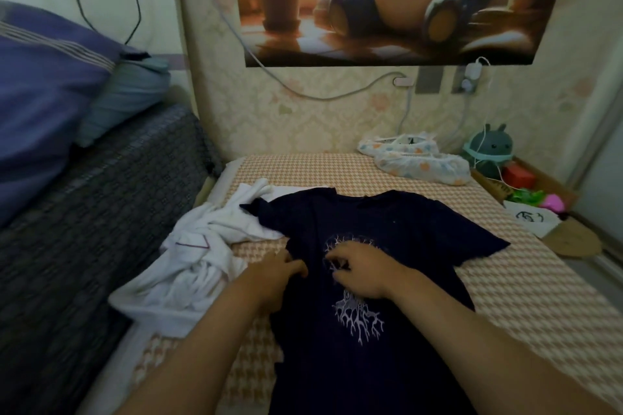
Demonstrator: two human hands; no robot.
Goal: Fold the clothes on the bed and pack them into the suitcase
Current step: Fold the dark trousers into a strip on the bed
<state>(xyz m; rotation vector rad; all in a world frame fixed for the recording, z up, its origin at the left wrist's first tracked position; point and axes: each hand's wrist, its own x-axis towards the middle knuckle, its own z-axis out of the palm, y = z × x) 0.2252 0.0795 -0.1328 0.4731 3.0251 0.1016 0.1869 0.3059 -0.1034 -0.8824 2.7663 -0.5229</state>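
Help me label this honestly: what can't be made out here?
Head view:
- Suitcase: nowhere in frame.
- Dark T-shirt hem: cut off by the bottom edge.
- White garment: crumpled, type unclear.
- Left hand and right hand: blur hides whether fingers pinch the shirt.

Left hand (276,276), right hand (365,271) bare; forearms bare up to frame edge.

A dark navy fabric T-shirt with a white branching print (404,229) lies front up on the houndstooth-patterned bed (522,296). The left grip (279,274) pinches its side edge and the right grip (364,274) pinches the print. A crumpled white garment (202,280) lies beside it.
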